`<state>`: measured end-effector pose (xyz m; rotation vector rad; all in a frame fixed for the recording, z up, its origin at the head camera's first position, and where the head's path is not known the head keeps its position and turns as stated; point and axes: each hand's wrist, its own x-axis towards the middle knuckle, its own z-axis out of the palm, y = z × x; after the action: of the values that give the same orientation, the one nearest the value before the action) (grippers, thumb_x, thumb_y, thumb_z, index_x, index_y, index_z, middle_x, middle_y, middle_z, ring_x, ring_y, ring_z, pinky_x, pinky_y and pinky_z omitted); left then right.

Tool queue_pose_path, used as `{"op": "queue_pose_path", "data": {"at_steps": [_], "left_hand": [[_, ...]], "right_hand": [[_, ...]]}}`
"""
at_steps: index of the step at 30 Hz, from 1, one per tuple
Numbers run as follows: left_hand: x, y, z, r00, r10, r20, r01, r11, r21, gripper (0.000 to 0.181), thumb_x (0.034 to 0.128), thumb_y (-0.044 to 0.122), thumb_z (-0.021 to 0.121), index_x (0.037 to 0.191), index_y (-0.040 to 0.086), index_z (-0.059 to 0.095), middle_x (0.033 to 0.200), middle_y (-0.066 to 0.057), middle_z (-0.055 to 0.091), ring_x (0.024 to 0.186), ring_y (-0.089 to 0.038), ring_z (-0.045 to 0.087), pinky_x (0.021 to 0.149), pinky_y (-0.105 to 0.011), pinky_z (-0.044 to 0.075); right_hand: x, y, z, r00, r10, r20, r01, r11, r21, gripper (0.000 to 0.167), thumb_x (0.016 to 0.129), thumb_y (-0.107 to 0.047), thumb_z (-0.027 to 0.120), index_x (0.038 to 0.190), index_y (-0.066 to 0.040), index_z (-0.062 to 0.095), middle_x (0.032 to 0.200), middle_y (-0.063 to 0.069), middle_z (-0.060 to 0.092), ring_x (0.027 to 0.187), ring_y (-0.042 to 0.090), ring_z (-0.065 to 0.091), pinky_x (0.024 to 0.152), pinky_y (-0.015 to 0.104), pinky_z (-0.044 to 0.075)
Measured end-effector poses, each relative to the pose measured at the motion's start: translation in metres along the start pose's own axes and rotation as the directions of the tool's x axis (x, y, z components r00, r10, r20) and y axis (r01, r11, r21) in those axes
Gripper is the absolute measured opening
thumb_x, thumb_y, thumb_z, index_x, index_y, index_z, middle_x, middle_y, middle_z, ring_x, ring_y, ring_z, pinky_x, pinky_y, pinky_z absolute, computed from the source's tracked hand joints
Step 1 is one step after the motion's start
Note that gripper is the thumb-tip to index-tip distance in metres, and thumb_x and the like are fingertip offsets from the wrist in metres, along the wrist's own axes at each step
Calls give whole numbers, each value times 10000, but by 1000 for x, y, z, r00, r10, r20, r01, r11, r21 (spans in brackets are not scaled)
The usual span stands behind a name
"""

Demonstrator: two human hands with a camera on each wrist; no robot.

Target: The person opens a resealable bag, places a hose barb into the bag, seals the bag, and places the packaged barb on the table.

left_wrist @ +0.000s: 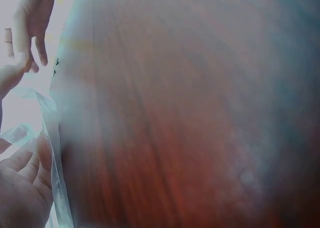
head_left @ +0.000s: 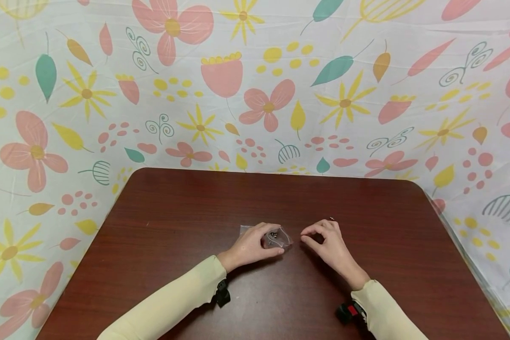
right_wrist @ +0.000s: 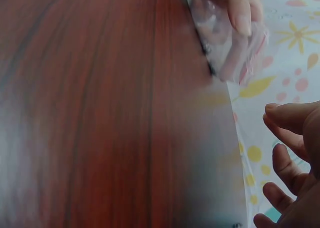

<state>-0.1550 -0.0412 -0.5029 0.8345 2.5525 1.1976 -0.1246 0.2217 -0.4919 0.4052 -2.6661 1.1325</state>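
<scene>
My left hand (head_left: pixel 252 243) grips a small clear plastic bag (head_left: pixel 284 236) over the table, its mouth toward the right. Small dark metal pieces (head_left: pixel 274 234) show inside the bag. In the right wrist view, the bag (right_wrist: pixel 235 52) hangs between the fingers and thumb at the top. My right hand (head_left: pixel 329 243) is held apart from the bag, to its right. Its thumb and forefinger tips come close together, and nothing shows between them; the other fingers are loosely bent. A tiny dark piece (head_left: pixel 332 218) lies just behind the right hand.
The brown wooden table (head_left: pixel 187 203) has rounded back corners. A white cloth with printed flowers (head_left: pixel 255 94) hangs behind it and at both sides. In the left wrist view, tiny dark pieces (left_wrist: pixel 57 62) lie near the right hand. Both forearms wear pale yellow sleeves (head_left: pixel 170 297).
</scene>
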Motion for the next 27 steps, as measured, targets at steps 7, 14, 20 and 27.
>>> {"op": "queue_pose_path", "data": {"at_steps": [7, 14, 20, 27], "left_hand": [[0, 1, 0, 1000, -4, -1, 4, 1000, 5, 675, 904, 468, 807, 1481, 194, 588, 1224, 9, 647, 793, -40, 618, 696, -211, 507], [0, 1, -1, 1000, -1, 0, 1, 1000, 7, 673, 903, 452, 813, 1478, 184, 590, 1221, 7, 647, 786, -36, 614, 691, -209, 505], [0, 1, -1, 1000, 4, -4, -4, 1000, 18, 668, 900, 456, 815, 1473, 192, 594, 1223, 9, 649, 789, -39, 612, 691, -207, 502], [0, 1, -1, 1000, 5, -4, -5, 1000, 21, 666, 899, 451, 818, 1472, 192, 596, 1212, 10, 651, 789, -48, 619, 687, -203, 503]], "right_hand": [[-1, 11, -15, 998, 58, -17, -58, 998, 10, 132, 871, -53, 836, 967, -132, 794, 979, 53, 653, 1170, 373, 450, 952, 497, 360], [1, 22, -28, 996, 88, -24, -88, 996, -4, 106, 904, -89, 817, 998, -131, 791, 1005, 86, 641, 1162, 363, 429, 893, 475, 354], [3, 33, -37, 994, 98, -39, -99, 995, -13, 103, 913, -80, 805, 1013, -94, 788, 1019, 126, 646, 1179, 402, 417, 913, 495, 323], [6, 49, -41, 993, 106, -54, -108, 994, -27, 119, 906, -79, 809, 1022, -70, 784, 1010, 145, 644, 1154, 401, 416, 887, 476, 309]]}}
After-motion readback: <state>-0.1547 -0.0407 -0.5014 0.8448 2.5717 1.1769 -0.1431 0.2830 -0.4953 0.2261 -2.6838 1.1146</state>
